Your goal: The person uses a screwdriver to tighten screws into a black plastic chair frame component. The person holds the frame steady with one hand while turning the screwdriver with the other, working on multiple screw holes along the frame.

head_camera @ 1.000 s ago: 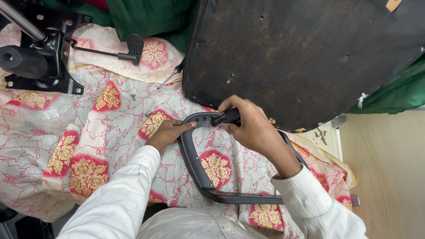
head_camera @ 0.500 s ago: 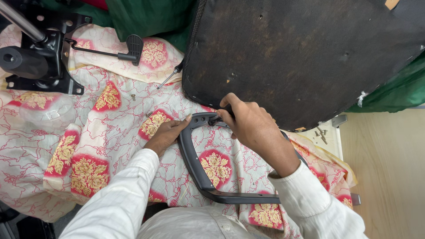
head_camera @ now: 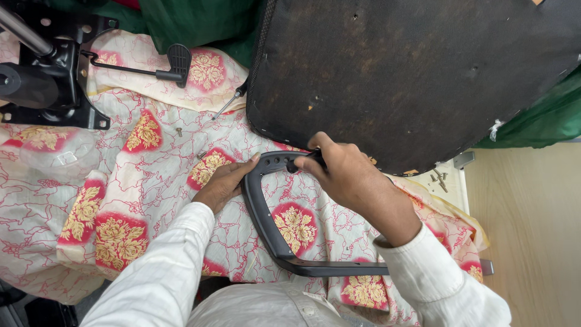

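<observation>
A black curved armrest frame (head_camera: 264, 215) lies on a floral red-and-white cloth (head_camera: 109, 181), its mounting end with holes turned toward a large black upturned seat base (head_camera: 411, 72). My right hand (head_camera: 342, 172) is closed over that mounting end, right at the seat base's near edge. My left hand (head_camera: 225, 181) rests flat on the cloth, fingertips touching the outer bend of the armrest frame. What lies under my right palm is hidden.
A black chair tilt mechanism (head_camera: 45, 79) with a lever (head_camera: 172, 66) sits at the far left. A screwdriver (head_camera: 230, 103) lies by the seat base's left edge, a small screw (head_camera: 179, 131) near it. Several screws (head_camera: 439, 178) lie at right. Wooden floor (head_camera: 532, 230) shows at right.
My right hand has slid the armrest frame's mounting end slightly toward the seat base's edge. My left hand has shifted a little along the frame's bend.
</observation>
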